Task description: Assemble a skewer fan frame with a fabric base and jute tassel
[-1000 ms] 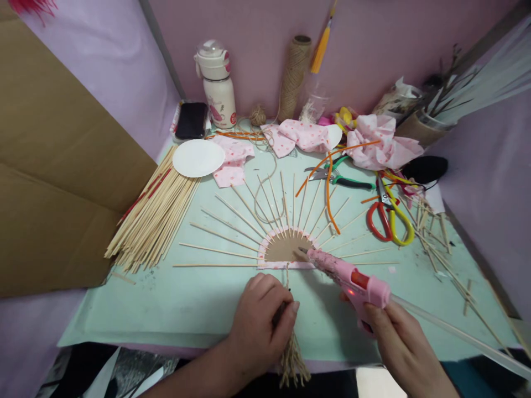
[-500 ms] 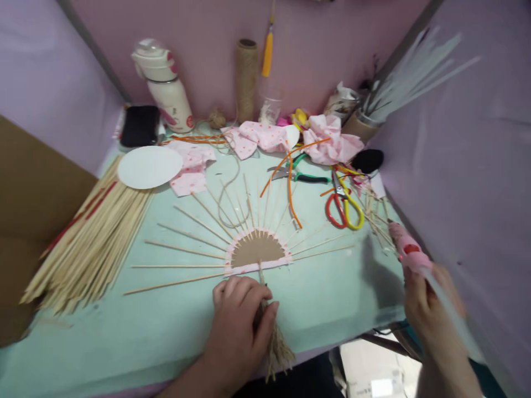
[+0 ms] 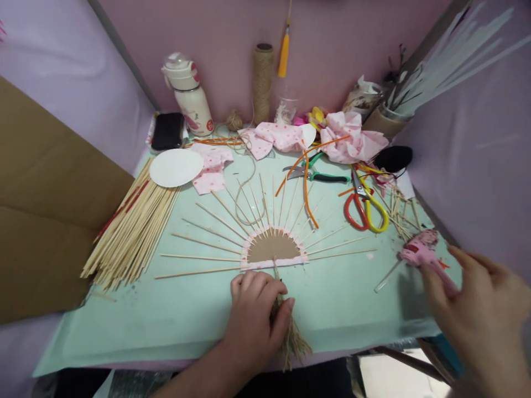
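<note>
My left hand is closed round the upper part of a jute tassel, whose frayed end hangs over the table's front edge. The tassel's cord runs up to a half-round cardboard piece edged in pink dotted cloth. Thin wooden sticks fan out from its curved rim. On the right a pink hot glue gun lies on the table, its clear glue stick pointing left. My right hand is at its handle, thumb and fingers spread apart on either side.
A bundle of sticks and a white oval disc lie left, beside a cardboard box. Scissors, pruning shears and orange strips lie right of centre. A bottle and twine spool stand behind.
My right hand has lowered and turned the glue gun onto the table, and its fingers have spread from the handle. My left hand still holds the tassel. The view has shifted.
</note>
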The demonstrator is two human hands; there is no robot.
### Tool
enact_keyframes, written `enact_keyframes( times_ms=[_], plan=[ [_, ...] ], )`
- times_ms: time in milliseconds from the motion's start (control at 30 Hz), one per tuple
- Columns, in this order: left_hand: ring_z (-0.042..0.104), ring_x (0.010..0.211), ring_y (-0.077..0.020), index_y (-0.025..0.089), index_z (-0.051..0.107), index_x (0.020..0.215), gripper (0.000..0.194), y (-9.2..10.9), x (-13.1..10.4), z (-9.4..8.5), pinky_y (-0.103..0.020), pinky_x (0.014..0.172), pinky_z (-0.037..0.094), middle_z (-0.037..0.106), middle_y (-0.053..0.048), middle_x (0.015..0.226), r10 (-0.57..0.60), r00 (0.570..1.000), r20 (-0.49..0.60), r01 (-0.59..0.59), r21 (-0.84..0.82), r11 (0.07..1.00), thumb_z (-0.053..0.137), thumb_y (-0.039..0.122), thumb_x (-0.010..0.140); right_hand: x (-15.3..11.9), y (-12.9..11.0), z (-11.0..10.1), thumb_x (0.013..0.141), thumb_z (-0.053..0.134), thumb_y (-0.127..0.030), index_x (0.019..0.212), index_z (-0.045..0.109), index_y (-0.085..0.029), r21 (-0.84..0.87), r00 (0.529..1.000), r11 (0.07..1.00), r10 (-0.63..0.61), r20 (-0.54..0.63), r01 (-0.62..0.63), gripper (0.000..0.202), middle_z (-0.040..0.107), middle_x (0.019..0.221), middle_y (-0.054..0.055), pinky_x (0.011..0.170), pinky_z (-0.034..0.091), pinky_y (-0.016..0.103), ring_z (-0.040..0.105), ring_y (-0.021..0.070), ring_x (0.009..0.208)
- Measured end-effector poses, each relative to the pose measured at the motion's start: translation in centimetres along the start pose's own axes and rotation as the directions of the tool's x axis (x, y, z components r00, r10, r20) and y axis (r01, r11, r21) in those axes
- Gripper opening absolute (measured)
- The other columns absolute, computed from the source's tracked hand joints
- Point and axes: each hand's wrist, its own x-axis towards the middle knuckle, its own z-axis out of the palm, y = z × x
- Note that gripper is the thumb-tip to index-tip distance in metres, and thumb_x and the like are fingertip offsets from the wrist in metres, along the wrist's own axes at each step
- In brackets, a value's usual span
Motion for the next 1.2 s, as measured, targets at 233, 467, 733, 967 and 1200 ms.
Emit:
enact_keyframes(
  times_ms=[233, 467, 733, 967, 1200],
  plan=[
    [0.051, 0.088, -0.0237, 0.021, 0.059, 0.091, 0.008, 0.2, 0.1, 0.0, -0.044, 0.084, 0.032, 0.06, -0.005, 0.087, -0.014, 1.0, 0.013, 0.014, -0.017, 1.0, 0.053, 0.027, 0.091, -1.2, -9.0, 2.9, 0.092, 0.054, -0.018, 0.12, 0.06, -0.021, 0.24, 0.864, 0.845, -0.501, 0.044, 0.478, 0.028, 0.062, 0.112, 0.013, 0.088, 0.044, 0.045, 0.058, 0.028, 0.103],
    [0.049, 0.09, -0.0244, 0.02, 0.058, 0.091, 0.009, 0.3, 0.4, 0.0, -0.046, 0.086, 0.031, 0.059, -0.005, 0.09, -0.037, 0.999, 0.031, 0.038, -0.02, 0.999, 0.054, 0.028, 0.091, -0.3, -13.2, 4.9, 0.093, 0.05, -0.008, 0.121, 0.061, -0.022, 0.408, 0.71, 0.728, -0.666, 0.23, 0.551, 0.032, 0.061, 0.114, 0.01, 0.089, 0.04, 0.042, 0.051, 0.0247, 0.106],
    [0.049, 0.091, -0.0236, 0.021, 0.059, 0.09, 0.011, 0.5, 0.4, -0.1, -0.045, 0.088, 0.031, 0.059, -0.004, 0.09, -0.081, 0.996, 0.049, 0.083, -0.045, 0.995, 0.052, 0.03, 0.091, 0.3, -14.2, 6.1, 0.096, 0.049, -0.013, 0.118, 0.065, -0.024, 0.474, 0.632, 0.665, -0.732, 0.256, 0.577, 0.029, 0.062, 0.11, 0.01, 0.087, 0.038, 0.044, 0.049, 0.0258, 0.103],
    [0.049, 0.091, -0.0238, 0.021, 0.059, 0.09, 0.013, 0.4, 0.4, -0.1, -0.045, 0.086, 0.031, 0.059, -0.004, 0.09, -0.088, 0.994, 0.066, 0.091, -0.051, 0.995, 0.051, 0.031, 0.092, 0.2, -14.1, 6.4, 0.096, 0.047, -0.012, 0.116, 0.066, -0.024, 0.49, 0.624, 0.643, -0.747, 0.231, 0.588, 0.03, 0.062, 0.108, 0.01, 0.084, 0.037, 0.044, 0.048, 0.0255, 0.1],
    [0.049, 0.091, -0.024, 0.021, 0.059, 0.09, 0.013, 0.3, 0.4, 0.0, -0.046, 0.087, 0.031, 0.058, -0.004, 0.09, -0.088, 0.994, 0.07, 0.091, -0.04, 0.995, 0.051, 0.031, 0.092, -0.1, -14.1, 6.8, 0.096, 0.049, -0.013, 0.116, 0.067, -0.023, 0.459, 0.626, 0.648, -0.747, 0.225, 0.608, 0.029, 0.062, 0.108, 0.011, 0.085, 0.036, 0.045, 0.048, 0.0261, 0.1]
  ],
)
